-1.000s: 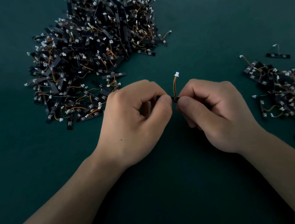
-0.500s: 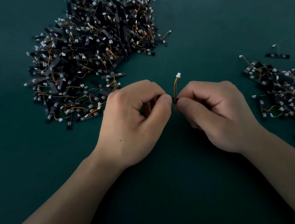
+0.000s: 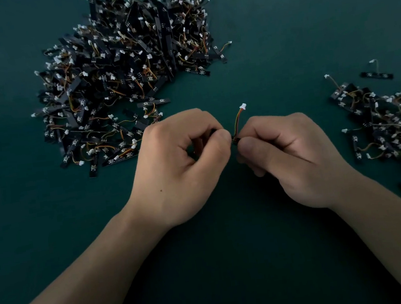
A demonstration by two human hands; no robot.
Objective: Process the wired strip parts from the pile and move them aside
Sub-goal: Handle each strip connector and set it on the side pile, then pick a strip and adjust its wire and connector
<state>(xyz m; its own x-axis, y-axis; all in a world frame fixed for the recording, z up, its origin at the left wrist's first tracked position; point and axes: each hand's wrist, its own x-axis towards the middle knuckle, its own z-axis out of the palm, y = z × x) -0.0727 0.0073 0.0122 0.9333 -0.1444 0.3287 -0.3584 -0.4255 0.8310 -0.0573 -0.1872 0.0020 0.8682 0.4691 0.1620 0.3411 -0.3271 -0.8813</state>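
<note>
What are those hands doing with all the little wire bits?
A person's left hand and right hand pinch one wired strip part between them, its white plug sticking up. The big pile lies beyond the left hand, and a smaller pile lies to the right on the dark green table.

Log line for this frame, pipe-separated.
left hand: pinches wired strip part | right hand: pinches it too | white connector: sticks up | source pile: ahead left | moved-aside pile: right
</note>
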